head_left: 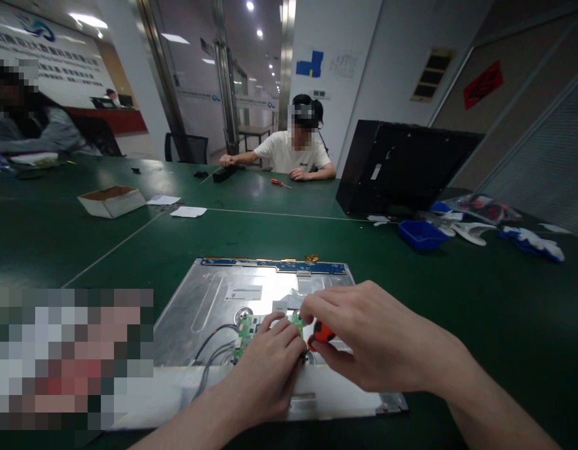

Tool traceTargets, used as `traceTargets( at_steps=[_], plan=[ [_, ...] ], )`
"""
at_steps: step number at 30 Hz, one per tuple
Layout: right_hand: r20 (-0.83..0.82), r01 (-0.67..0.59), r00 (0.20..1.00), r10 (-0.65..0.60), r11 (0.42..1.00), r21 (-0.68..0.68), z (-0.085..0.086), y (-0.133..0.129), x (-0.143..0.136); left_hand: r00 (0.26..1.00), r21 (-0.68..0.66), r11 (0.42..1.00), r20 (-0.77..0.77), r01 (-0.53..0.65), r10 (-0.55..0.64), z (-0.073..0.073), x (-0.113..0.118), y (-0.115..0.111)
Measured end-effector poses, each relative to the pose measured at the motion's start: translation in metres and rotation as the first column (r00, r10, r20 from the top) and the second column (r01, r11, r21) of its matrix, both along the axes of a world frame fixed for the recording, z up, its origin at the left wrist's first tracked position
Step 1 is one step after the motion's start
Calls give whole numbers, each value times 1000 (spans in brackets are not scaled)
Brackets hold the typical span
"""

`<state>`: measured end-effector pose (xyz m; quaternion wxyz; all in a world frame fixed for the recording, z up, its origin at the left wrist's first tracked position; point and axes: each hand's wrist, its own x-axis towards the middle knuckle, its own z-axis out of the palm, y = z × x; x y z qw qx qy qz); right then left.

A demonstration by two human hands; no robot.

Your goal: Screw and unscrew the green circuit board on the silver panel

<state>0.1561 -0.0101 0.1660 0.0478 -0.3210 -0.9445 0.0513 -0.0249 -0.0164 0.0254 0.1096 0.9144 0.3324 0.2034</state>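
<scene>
A flat metal panel (190, 312) lies on the green table, with a blue circuit strip (270, 265) along its far edge. Cables run to a green circuit board (246, 331) mounted on it. My left hand (273, 356) rests over this board, fingers bent and close together; what lies under the fingertips is hidden. In my right hand (359, 331) is a red and black screwdriver (323, 332), gripped by the handle between thumb and fingers. Its lower end is at the board's right side, beside my left hand's fingers.
Behind the panel, a black monitor (411, 169) and a blue tray (423, 234) stand at the right. A white box (113, 203) sits at the left. Across the table (270, 231), a person (293, 150) sits near another screwdriver (280, 183).
</scene>
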Motion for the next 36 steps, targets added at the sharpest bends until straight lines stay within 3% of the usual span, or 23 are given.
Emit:
traceTargets(
  at_steps=[8,14,20,27,32,36],
  plan=[
    [85,51,995,-54,998,31,0,0,-1,1000,-23,1000,8,-3,3,-1,0,-1],
    [5,3,1000,-3,1000,4,2,-2,2,1000,-38,999,-1,-17,17,0,1,-1],
    [75,49,996,-52,998,41,1,-1,-1,1000,-31,1000,0,-5,5,2,1,-1],
    [33,3,999,-3,1000,-8,3,0,1,1000,-41,999,-24,-2,1,2,1,-2],
    [97,42,994,-47,998,53,1,-1,1,1000,-53,999,6,9,-8,4,1,-1],
    [31,-7,1000,6,1000,24,2,-3,0,1000,-47,999,-17,14,-14,4,0,-1]
  ],
)
